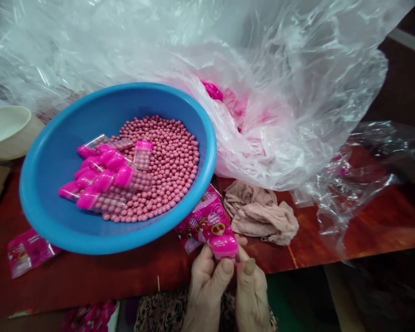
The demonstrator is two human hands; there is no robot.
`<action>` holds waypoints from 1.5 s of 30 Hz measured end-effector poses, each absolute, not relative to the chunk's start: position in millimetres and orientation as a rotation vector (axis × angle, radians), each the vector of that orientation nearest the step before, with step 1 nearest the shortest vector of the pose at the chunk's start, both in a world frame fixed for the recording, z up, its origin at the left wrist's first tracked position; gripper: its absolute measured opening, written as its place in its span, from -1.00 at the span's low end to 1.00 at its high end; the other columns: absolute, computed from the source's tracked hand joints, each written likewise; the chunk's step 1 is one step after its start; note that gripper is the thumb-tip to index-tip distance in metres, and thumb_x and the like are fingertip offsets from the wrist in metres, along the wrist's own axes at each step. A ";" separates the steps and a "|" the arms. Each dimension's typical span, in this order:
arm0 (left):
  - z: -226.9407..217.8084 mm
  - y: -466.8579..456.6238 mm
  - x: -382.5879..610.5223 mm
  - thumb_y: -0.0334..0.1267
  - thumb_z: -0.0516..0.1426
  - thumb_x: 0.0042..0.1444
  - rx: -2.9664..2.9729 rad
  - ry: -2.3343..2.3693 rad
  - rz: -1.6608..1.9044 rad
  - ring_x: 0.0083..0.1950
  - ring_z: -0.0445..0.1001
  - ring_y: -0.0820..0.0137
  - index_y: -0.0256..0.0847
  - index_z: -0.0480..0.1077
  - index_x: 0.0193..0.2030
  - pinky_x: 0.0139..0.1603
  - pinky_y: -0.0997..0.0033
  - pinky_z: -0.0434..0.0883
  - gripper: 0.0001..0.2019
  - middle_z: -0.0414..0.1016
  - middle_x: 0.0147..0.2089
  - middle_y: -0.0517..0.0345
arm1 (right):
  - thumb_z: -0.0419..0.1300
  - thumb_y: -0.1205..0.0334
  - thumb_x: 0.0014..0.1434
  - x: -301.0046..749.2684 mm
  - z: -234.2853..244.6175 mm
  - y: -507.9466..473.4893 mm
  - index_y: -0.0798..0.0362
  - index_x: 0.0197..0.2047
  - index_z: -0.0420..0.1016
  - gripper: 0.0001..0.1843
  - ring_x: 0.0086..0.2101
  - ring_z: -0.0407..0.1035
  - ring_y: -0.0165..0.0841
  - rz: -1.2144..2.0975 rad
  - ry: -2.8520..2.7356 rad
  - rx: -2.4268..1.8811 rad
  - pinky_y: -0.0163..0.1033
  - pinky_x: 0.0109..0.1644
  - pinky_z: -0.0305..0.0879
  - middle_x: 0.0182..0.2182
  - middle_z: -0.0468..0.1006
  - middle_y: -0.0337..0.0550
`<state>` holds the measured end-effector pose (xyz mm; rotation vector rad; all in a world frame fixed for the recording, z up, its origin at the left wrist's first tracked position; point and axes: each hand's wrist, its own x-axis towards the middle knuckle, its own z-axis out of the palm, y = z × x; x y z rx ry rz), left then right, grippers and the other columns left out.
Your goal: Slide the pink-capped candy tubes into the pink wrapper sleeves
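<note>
Beside blue basin (122, 246): hands (205, 286) pinching pink wrapper (224, 247); crumpled cloth (266, 219), plastic bag (293, 157) near.

From the left hand (205, 281), the blue basin (117, 244) blocks 10 to 11 o'clock with its raised rim, and pink packets (210, 216) crowd 12. A bare strip of worktop (124, 276) gives passage at 9. From the right hand (251, 290), a crumpled cloth (268, 219) blocks 1 o'clock, a bulky plastic bag (283, 161) behind it; bare surface opens at 2, short of draping clear film (342, 203).
</note>
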<state>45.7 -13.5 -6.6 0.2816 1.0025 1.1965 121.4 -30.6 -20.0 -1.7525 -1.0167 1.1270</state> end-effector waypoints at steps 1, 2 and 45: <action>-7.6 -12.7 45.2 -0.12 0.27 0.06 0.265 1.020 1.209 -0.15 0.54 0.24 -0.16 0.60 -0.13 -0.05 0.34 0.40 -0.73 0.65 -0.17 -0.01 | -0.05 -0.19 0.30 123.7 -19.4 -28.3 0.03 -0.19 0.56 -0.47 -0.38 0.45 -0.26 1.117 -1.071 -1.713 -0.26 -0.36 0.32 -0.38 0.58 -0.08; -8.2 -12.1 44.4 -0.11 0.28 0.05 0.252 1.044 1.211 -0.21 0.54 0.27 -0.17 0.60 -0.15 -0.10 0.35 0.42 -0.74 0.66 -0.24 0.00 | -0.08 -0.17 0.32 127.1 -18.5 -25.1 0.01 -0.22 0.56 -0.48 -0.42 0.43 -0.29 1.103 -1.129 -1.663 -0.27 -0.37 0.31 -0.41 0.56 -0.12; -5.0 -3.4 42.9 0.01 0.31 -0.06 0.168 1.147 1.086 -0.63 0.15 0.62 -0.27 0.43 -0.35 -0.61 0.64 0.05 -0.64 0.21 -0.64 0.40 | 0.32 -0.02 0.07 122.1 -17.0 -3.1 0.05 -0.27 0.63 -0.70 -0.70 0.09 -0.53 1.538 -0.647 -1.514 -0.43 -0.70 0.11 -0.72 0.27 -0.39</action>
